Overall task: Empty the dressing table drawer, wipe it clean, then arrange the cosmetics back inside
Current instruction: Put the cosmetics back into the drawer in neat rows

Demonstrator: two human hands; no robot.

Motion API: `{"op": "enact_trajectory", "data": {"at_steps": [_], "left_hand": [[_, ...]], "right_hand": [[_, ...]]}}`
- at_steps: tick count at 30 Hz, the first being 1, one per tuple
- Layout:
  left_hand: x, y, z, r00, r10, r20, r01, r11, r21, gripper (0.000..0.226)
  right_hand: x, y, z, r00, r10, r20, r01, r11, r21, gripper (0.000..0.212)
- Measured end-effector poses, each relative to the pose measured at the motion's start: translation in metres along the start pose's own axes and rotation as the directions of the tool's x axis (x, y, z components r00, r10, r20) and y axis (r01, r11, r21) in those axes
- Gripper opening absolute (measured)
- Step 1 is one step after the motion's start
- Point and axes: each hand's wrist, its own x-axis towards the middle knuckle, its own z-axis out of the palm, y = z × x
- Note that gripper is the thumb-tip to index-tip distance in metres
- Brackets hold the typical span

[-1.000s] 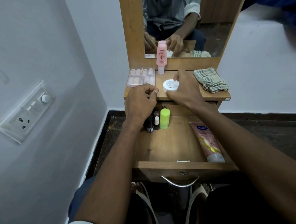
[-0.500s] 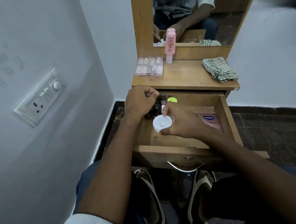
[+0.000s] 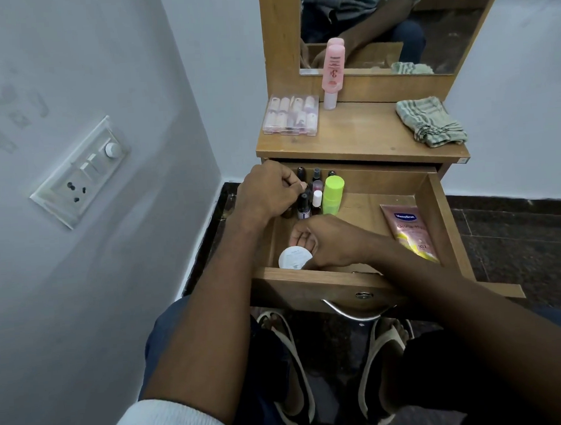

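Left hand (image 3: 269, 193) curled over the small bottles (image 3: 306, 199) at the drawer's (image 3: 313, 284) back-left corner, fingertips pinched close among the caps; whether actually gripping one, cannot tell. Right hand (image 3: 332, 242) low in the front-left corner, fingers bent around the white round jar (image 3: 292, 258), setting it against the front wall. Just right of the bottles, upright, a green-capped bottle (image 3: 332, 194). Along the right wall, lying flat, a pink lotion tube (image 3: 410, 234).

Up on the tabletop (image 3: 363, 138): clear case of nail tips (image 3: 291, 115) at the back-left corner, pink bottle (image 3: 332, 69) standing against the mirror frame, folded striped cloth (image 3: 431, 121) at the right edge.

Judging by the layout, well into the putting-back stage, with two items left above.

Risks: knocking the packed bottles over like skittles with a careless withdrawal of the left hand, given narrow bases and tight spacing. Also possible: tipping the green-capped bottle with the right wrist on lifting away, or wedging the jar crooked against the front wall.
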Motion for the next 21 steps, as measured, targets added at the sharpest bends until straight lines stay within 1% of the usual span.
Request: {"op": "enact_trajectory", "data": {"at_steps": [3, 9, 12, 13, 15, 17, 18, 21], "left_hand": [[-0.003, 0.003, 0.002, 0.999, 0.007, 0.035, -0.007, 1.0, -0.012, 0.015], [-0.003, 0.006, 0.005, 0.999, 0.01, 0.032, -0.01, 1.0, 0.002, 0.013], [-0.001, 0.007, 0.006, 1.0, 0.009, 0.025, -0.009, 1.0, -0.002, 0.013], [-0.001, 0.007, 0.006, 1.0, 0.008, 0.022, -0.008, 1.0, 0.0, 0.013], [0.0, 0.009, 0.006, 1.0, 0.01, 0.008, -0.01, 1.0, 0.003, 0.014], [0.001, 0.013, 0.005, 0.999, 0.014, -0.03, -0.014, 1.0, -0.011, 0.012], [0.001, 0.015, 0.005, 0.998, 0.013, -0.061, -0.015, 0.999, -0.028, 0.011], [0.003, 0.025, 0.005, 0.983, -0.003, -0.183, -0.014, 0.996, -0.09, 0.011]], "right_hand": [[-0.001, -0.003, -0.001, 1.0, 0.019, 0.012, -0.019, 0.999, 0.043, 0.038], [0.002, 0.0, 0.0, 0.995, 0.103, -0.018, -0.098, 0.979, 0.178, 0.04], [0.002, 0.003, -0.001, 0.991, 0.128, -0.034, -0.116, 0.962, 0.246, 0.037], [0.001, 0.004, -0.002, 0.99, 0.136, -0.047, -0.121, 0.962, 0.244, 0.035], [0.001, 0.002, -0.004, 0.984, 0.145, -0.108, -0.128, 0.981, 0.149, 0.026], [-0.001, 0.001, -0.011, 0.961, 0.164, -0.221, -0.167, 0.986, 0.006, 0.012], [-0.002, 0.001, -0.017, 0.945, 0.177, -0.276, -0.191, 0.981, -0.025, 0.011], [-0.005, 0.004, -0.044, 0.879, 0.219, -0.423, -0.235, 0.972, 0.016, 0.016]]}}
